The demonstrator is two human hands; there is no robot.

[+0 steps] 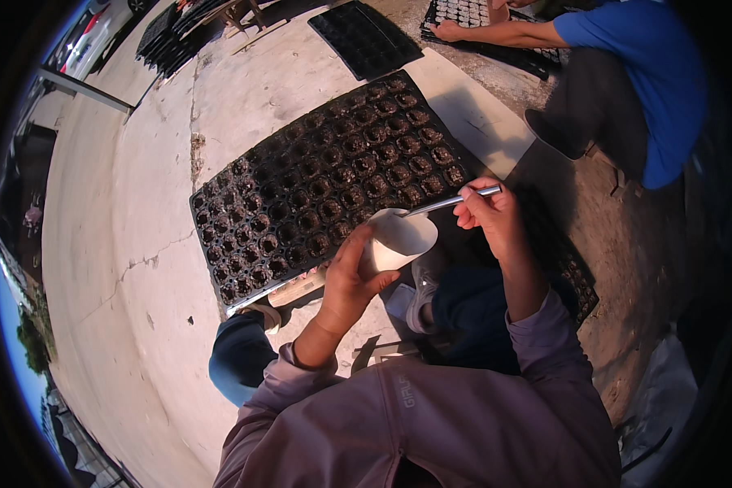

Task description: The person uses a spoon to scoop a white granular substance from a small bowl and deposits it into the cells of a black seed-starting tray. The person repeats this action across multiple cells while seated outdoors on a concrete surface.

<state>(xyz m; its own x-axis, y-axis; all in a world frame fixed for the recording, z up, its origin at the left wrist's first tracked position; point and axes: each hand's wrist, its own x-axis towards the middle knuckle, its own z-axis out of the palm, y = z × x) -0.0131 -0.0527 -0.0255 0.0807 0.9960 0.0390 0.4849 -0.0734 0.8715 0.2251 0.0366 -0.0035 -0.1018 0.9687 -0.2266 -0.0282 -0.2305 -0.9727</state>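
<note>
My left hand (352,277) is wrapped around a white cup (396,247), tilted so its mouth faces up and to the right. Between the thumb and fingers of my right hand (487,210) is a slim metal rod-like tool (457,200), its tip at the cup's rim; the exact shape of that tip is unclear. What lies inside the cup is hard to make out. Just beyond both hands lies a black plastic seedling tray (308,183), its many round cells filled with dark soil, each with a hollow. The cup overlaps the tray's near edge in view.
A co-worker in a blue shirt (646,85) sits at the upper right, a hand (448,30) on another seedling tray (460,12). One dark tray (366,39) lies past mine. Stacked trays (158,39) stand at the upper left. Wood (296,288) shows under my tray.
</note>
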